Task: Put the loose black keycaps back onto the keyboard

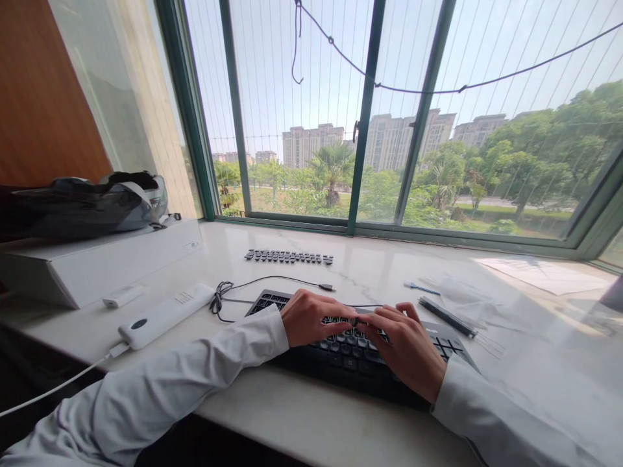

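A black keyboard [348,363] lies at the front of the white counter, with some of its key positions bare of caps. Over its middle, the fingertips of my left hand [311,318] and my right hand [406,344] come together. Between them is a small dark piece that looks like a keycap [356,321]; thumb and forefinger of both hands close around it, and fingers partly hide it. Behind the keyboard, loose black keycaps [289,257] stand lined up in rows. The keyboard's coiled cable [221,298] lies at the left, its USB plug [326,287] resting on the counter.
A white power strip [165,318] with a plugged cord and a small white device [124,296] sit left. Behind them, a dark bag [92,201] rests on a white box [121,259]. At right lie a blue-tipped brush [421,288], a black tool [446,317], clear plastic [467,298] and paper [545,275].
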A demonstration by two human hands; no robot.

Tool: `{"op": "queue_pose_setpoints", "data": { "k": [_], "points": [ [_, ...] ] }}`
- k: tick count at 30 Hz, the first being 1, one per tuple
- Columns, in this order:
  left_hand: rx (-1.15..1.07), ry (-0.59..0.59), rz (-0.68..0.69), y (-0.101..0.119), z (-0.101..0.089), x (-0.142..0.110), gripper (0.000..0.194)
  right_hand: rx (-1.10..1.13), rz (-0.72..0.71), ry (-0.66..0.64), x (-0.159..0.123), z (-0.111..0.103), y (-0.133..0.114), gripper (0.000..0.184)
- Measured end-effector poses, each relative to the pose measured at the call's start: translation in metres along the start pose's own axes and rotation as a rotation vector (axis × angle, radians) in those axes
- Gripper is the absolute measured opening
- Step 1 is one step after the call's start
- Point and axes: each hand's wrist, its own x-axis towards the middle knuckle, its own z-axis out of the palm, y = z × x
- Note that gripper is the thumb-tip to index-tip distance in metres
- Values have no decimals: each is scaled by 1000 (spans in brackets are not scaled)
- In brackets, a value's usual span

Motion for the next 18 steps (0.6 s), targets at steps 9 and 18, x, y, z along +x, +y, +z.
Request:
{"op": "queue_pose_setpoints", "data": {
  "k": [9,18],
  "points": [
    [-21,-34,-31,4,-2,1,22,-2,-23,17,0,2,0,20],
    [38,30,-64,6,1,-1,23,-5,-36,30,0,0,2,20]
  ]
}}
